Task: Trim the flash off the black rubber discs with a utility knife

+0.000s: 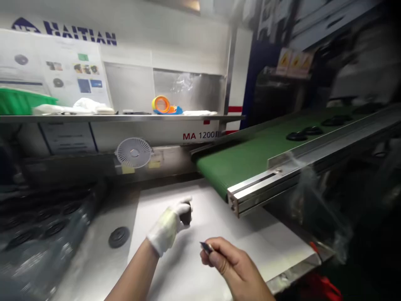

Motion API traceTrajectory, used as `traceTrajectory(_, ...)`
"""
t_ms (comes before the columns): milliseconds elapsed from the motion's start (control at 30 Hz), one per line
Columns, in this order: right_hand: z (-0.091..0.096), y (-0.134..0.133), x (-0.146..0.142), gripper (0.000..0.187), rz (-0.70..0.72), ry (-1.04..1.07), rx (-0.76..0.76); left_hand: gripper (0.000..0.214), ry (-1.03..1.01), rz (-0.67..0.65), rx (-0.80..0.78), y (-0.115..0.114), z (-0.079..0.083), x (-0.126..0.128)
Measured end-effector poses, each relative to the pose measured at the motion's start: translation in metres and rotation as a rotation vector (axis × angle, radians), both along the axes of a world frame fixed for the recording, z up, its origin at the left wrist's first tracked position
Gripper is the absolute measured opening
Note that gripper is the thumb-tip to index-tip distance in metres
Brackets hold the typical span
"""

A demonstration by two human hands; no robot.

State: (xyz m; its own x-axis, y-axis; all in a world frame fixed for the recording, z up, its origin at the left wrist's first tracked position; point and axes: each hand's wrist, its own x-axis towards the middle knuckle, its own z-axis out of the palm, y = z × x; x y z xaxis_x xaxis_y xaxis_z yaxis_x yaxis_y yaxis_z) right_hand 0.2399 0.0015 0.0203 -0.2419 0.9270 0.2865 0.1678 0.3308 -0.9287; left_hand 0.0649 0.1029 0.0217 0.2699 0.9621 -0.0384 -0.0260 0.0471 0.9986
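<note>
My left hand point(171, 221) wears a white glove and is closed around a small black round part point(186, 215) held just above the white work surface point(275, 246). My bare right hand point(230, 263) is nearer the camera, with its fingers pinched on a thin dark tool point(206, 247) whose tip points left toward the gloved hand. A single black disc-shaped part point(119, 236) lies flat on the grey table to the left of my left forearm.
A green conveyor belt point(250, 161) slopes in from the right with several black parts point(297, 136) on it. A bagged tray of black parts point(44, 221) sits at left. The shelf point(119, 118) holds a tape roll point(161, 104), a green bin point(19, 101) and cloths. A small white fan point(134, 153) hangs below.
</note>
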Motion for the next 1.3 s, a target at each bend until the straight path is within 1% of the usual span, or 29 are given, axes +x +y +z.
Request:
traceTrajectory(33,-0.002,-0.003,-0.007,0.028,-0.001,0.006,-0.02,0.04,-0.143,0.041,-0.034,-0.019,0.002,-0.018)
traceTrajectory(100,-0.009,-0.009,-0.024,0.025,0.024,-0.019,-0.053,0.039,-0.595,0.116,-0.154,-0.06,0.001,-0.048)
traceTrajectory(133,-0.014,-0.013,-0.034,0.024,0.053,-0.061,-0.05,0.038,-0.771,0.17,-0.224,-0.079,-0.001,-0.059)
traceTrajectory(167,-0.019,-0.016,-0.044,0.023,0.091,-0.116,-0.034,0.035,-0.904,0.24,-0.293,-0.096,-0.005,-0.067)
traceTrajectory(233,-0.027,-0.023,-0.063,0.021,0.162,-0.229,0.004,0.025,-1.003,0.427,-0.417,-0.12,-0.015,-0.075)
traceTrajectory(300,-0.033,-0.028,-0.078,0.023,0.191,-0.326,0.023,0.017,-1.031,0.606,-0.516,-0.132,-0.024,-0.075)
traceTrajectory(333,-0.034,-0.029,-0.083,0.025,0.192,-0.37,0.025,0.016,-1.044,0.665,-0.546,-0.134,-0.028,-0.074)
traceTrajectory(400,-0.036,-0.031,-0.09,0.029,0.174,-0.45,0.029,0.016,-1.078,0.712,-0.552,-0.135,-0.033,-0.071)
traceTrajectory(467,-0.037,-0.032,-0.092,0.031,0.152,-0.517,0.04,0.014,-1.112,0.685,-0.49,-0.134,-0.034,-0.068)
traceTrajectory(600,-0.04,-0.033,-0.093,0.035,0.07,-0.629,0.105,0.009,-1.141,0.574,-0.409,-0.133,-0.034,-0.062)
traceTrajectory(667,-0.043,-0.033,-0.094,0.035,0.023,-0.661,0.153,0.009,-1.13,0.576,-0.383,-0.132,-0.033,-0.059)
traceTrajectory(800,-0.049,-0.033,-0.097,0.036,-0.04,-0.673,0.213,0.009,-1.111,0.632,-0.339,-0.13,-0.034,-0.054)
traceTrajectory(900,-0.051,-0.036,-0.101,0.038,-0.035,-0.675,0.207,0.009,-1.101,0.676,-0.332,-0.126,-0.035,-0.051)
traceTrajectory(1000,-0.053,-0.04,-0.107,0.04,-0.036,-0.658,0.197,0.009,-1.082,0.736,-0.28,-0.12,-0.034,-0.047)
traceTrajectory(1100,-0.054,-0.041,-0.11,0.042,-0.035,-0.632,0.183,0.007,-1.112,0.757,-0.223,-0.114,-0.034,-0.044)
traceTrajectory(1167,-0.054,-0.04,-0.109,0.043,-0.023,-0.611,0.167,0.009,-1.096,0.767,-0.203,-0.114,-0.034,-0.045)
traceTrajectory(1233,-0.052,-0.038,-0.106,0.041,0.003,-0.588,0.137,0.018,-1.026,0.706,-0.263,-0.116,-0.034,-0.049)
traceTrajectory(1300,-0.049,-0.036,-0.102,0.039,0.043,-0.575,0.111,0.032,-0.97,0.576,-0.368,-0.12,-0.033,-0.056)
